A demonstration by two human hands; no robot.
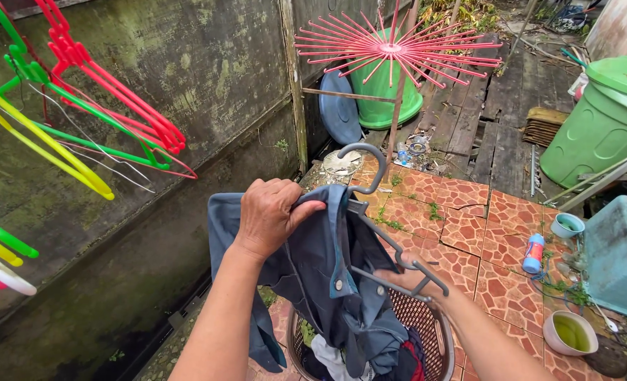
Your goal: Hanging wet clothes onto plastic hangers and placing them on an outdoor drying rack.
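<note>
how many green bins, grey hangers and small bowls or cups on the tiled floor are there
Green bins: 2, one by the fence, one at the right.
Grey hangers: 1, held at its lower bar by the right hand while the left hand grips the blue shirt.
Bowls or cups: 2, a bowl and a cup.
Total: 5

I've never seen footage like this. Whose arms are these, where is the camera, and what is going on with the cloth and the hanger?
No machine here: these are a person's own bare arms, filmed by a camera worn on the head, looking down. The left hand grips a blue-grey shirt at the collar. The right hand, partly hidden, holds a grey plastic hanger pushed into the shirt. Below stands a brown laundry basket with more clothes, on a tiled floor. Coloured hangers hang at left; a green bin stands at right.
</note>
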